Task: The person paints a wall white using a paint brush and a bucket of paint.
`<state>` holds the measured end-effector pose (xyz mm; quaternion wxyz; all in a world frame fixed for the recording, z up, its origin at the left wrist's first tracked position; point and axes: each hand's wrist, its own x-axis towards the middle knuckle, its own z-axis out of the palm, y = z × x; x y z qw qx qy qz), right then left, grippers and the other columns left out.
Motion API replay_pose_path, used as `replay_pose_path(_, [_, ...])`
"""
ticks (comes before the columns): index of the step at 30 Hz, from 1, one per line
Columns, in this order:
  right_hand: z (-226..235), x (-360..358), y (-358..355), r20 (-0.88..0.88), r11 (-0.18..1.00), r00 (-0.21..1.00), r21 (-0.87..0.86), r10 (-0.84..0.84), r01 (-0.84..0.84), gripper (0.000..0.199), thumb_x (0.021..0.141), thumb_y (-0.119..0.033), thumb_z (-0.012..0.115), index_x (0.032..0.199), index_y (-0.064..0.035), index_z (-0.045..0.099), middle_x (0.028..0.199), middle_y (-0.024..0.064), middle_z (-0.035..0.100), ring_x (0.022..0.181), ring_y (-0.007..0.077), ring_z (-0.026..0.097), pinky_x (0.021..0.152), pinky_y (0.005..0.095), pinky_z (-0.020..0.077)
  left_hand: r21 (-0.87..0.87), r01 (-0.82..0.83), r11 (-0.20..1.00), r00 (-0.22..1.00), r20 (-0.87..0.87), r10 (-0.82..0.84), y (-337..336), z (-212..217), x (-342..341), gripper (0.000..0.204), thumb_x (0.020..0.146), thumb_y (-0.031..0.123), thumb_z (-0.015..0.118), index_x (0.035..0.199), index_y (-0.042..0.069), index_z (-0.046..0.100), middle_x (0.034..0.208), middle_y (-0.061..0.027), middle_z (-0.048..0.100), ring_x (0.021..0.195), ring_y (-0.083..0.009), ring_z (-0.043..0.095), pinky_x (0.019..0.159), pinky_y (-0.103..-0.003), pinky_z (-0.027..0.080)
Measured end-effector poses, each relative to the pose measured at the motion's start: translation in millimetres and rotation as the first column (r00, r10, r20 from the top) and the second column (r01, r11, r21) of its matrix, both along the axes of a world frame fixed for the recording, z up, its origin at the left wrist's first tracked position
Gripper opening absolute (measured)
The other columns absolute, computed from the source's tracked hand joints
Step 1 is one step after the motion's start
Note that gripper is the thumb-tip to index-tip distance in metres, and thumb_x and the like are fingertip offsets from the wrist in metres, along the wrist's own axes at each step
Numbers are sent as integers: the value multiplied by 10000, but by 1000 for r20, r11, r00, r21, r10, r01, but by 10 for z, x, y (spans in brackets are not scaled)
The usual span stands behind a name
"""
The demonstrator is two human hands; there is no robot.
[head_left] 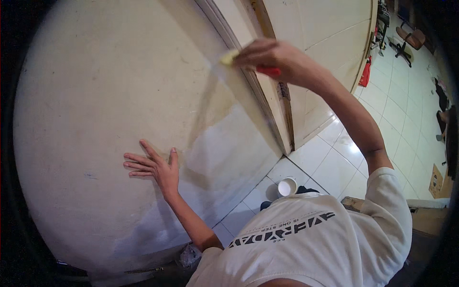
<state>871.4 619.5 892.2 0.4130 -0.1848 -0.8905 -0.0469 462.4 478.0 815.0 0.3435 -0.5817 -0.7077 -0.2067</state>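
My right hand (260, 56) grips a paintbrush (229, 58) with pale yellowish bristles; a red piece, seemingly its handle, pokes out below my palm. The bristles meet the beige wall (119, 86) close beside the door frame (256, 86). Lower on the wall lies a whiter, fresher-looking patch (229, 143) with an uneven edge. Fingers spread, my left hand (155, 167) rests against the wall left of that patch and holds nothing. On the floor near my feet stands a white round container (287, 186) with white stuff inside, likely paint.
A cream door (330, 52) adjoins the frame. White floor tiles (325, 160) run along the wall and off to the right. Farther away are a red bag (366, 72) and a brown swivel chair (410, 39). A clear plastic bag (190, 255) lies at the wall's foot.
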Motion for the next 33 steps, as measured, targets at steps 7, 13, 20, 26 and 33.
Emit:
replay_pose_path(7, [-509,-258,232,11,968,1000,249,-25,21,453,835,-6,658,1281,-79,638,1350,80,596,1184,282,587,968,384,541,-29,-20,999,1000,9,20,-29,-13,-44,1045,856,564,660,1611,201,35,1562,-350,-229,1412,-570,-259,1075,-741,-122])
replay_pose_path(13, [-1664,-161,254,327,961,944,-274,45,49,374,802,1,674,1169,-69,689,1209,89,664,1088,294,629,916,370,555,-25,-27,999,998,-49,26,36,24,-15,1048,862,575,647,1609,193,19,1546,-377,-230,1403,-589,-252,1063,-759,-106])
replay_pose_path(20, [-128,-116,222,-114,966,993,255,-19,48,468,822,-10,666,1268,-154,660,1282,94,623,1164,286,605,966,392,538,3,-15,1000,1000,-9,15,50,-39,-35,1034,863,572,645,1609,188,40,1549,-395,-191,1401,-616,-217,1049,-775,-96])
replay_pose_path(26, [-2018,-210,82,118,997,991,-42,-60,65,542,779,-31,666,1311,-127,628,1377,112,551,1250,337,531,1007,421,519,65,45,997,998,-43,-43,45,-69,-9,1004,853,553,675,1608,222,102,1566,-370,-180,1409,-608,-206,1039,-787,-95])
replay_pose_path(33, [-900,-264,88,92,983,995,-178,-28,45,293,785,24,677,1067,-40,726,1178,115,678,1109,295,641,927,378,527,108,153,982,987,33,-158,74,-12,9,920,875,464,693,1600,316,145,1606,-292,-172,1432,-572,-199,1039,-782,-122])
